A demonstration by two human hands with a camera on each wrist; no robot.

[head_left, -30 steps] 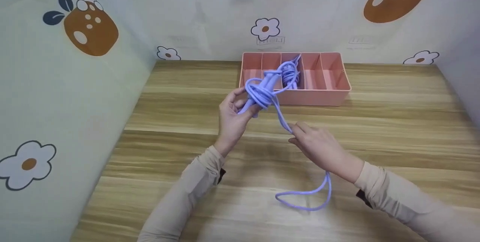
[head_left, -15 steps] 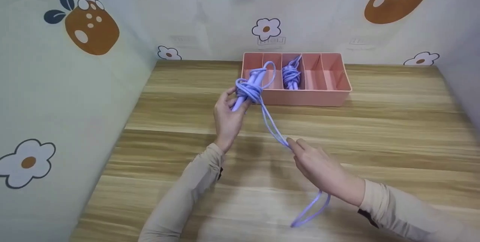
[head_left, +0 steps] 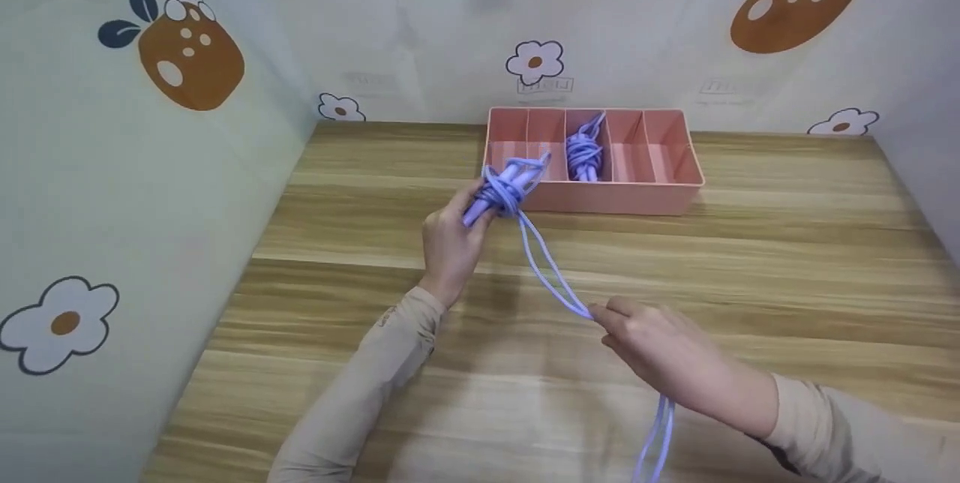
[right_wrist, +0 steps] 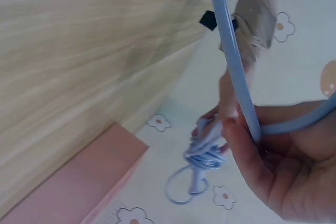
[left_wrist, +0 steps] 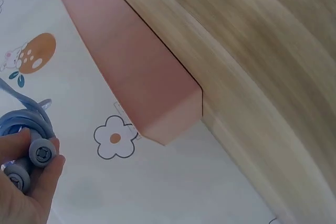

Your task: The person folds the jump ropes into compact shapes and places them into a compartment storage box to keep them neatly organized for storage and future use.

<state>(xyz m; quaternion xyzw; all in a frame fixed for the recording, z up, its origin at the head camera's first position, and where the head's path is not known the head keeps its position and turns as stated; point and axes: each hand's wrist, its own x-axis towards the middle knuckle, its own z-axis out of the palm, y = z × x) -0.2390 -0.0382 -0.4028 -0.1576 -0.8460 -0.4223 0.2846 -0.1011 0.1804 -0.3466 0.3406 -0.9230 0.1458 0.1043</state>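
Note:
My left hand [head_left: 452, 243] grips a lavender-blue jump rope [head_left: 502, 194] by its two handles, held side by side with cord wound around them. In the left wrist view, the round handle ends [left_wrist: 42, 153] poke out between thumb and fingers. A doubled length of cord [head_left: 551, 273] runs down from the bundle to my right hand [head_left: 675, 359], which pinches it between thumb and fingers. Below that hand the rest of the cord [head_left: 660, 430] hangs past the lower frame edge. Up close in the right wrist view, the cord [right_wrist: 233, 51] crosses the fingers.
At the back of the wooden table [head_left: 360, 243] stands a pink box [head_left: 615, 199] with several compartments. Its middle compartment holds another wound jump rope [head_left: 584, 157]. Patterned walls [head_left: 420, 33] close off the back and sides.
My right hand has moved down and to the right, drawing the doubled cord out longer. The bundle in my left hand has shifted left and tipped lower, uncovering the rope in the box.

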